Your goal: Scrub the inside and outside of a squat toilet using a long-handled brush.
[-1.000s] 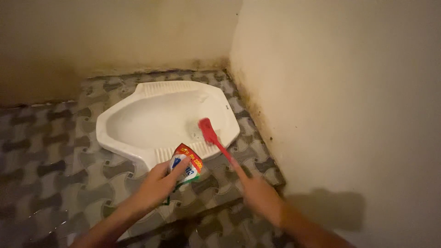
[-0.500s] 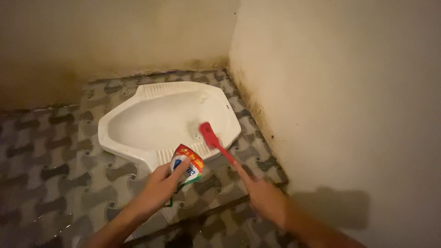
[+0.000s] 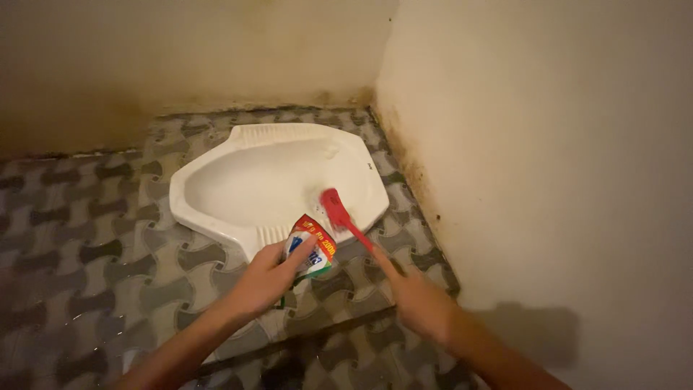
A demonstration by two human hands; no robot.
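Gripping item one, the left hand (image 3: 266,278) closes thumb and fingers around a small detergent packet (image 3: 312,245), red along its top edge, white and blue in the middle, green at its base; the packet stands up from the fingertips, tilted a little, just short of the near rim of the pan. Item two: the right hand (image 3: 417,302), clenched around the lower end of a red brush (image 3: 339,213), forefinger stretched along the handle. The handle runs up and away from that hand toward the left, and the brush head lies against the inner wall of the pan, beyond the packet and just right of it. Item three: white squat toilet pan (image 3: 216,220), set into the floor ahead of both hands, ribbed footrests at its near and far ends. Item four: patterned floor tiles (image 3: 108,253), grey and dark wavy shapes, beneath and to the left of the left hand. Item five: stained pale wall (image 3: 548,159) close on the right hand's outer side, dark grime along its foot.
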